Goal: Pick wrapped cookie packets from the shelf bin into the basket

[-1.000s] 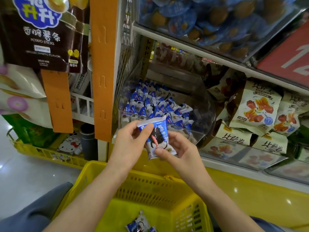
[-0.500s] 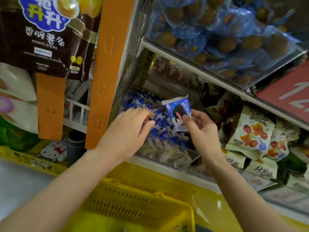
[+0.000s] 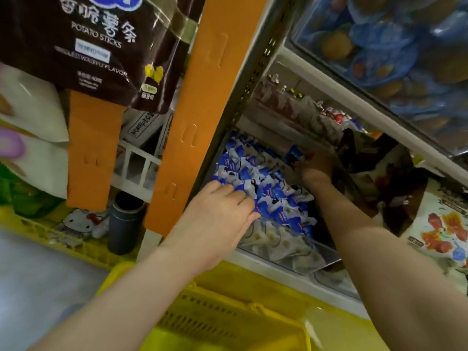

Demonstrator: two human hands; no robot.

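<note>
Right hand (image 3: 316, 162): pinches blue packet (image 3: 293, 153), far in bin (image 3: 278, 247), long axis near upright.
Left hand (image 3: 222, 206): over near packets (image 3: 253, 178), grip hidden.

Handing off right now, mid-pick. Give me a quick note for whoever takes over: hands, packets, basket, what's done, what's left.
Left hand: reached into the clear shelf bin, fingers lying on the pile of cookie packets at its near left; whether it grips one is unclear.
Right hand: deeper in the bin, appears to pinch one blue cookie packet; the view is blurred.
Yellow basket: below the bin, under both arms; its inside is out of view, so the count is unknown.
Left to do: lift packets out and drop them into the basket; many remain in the bin.
</note>
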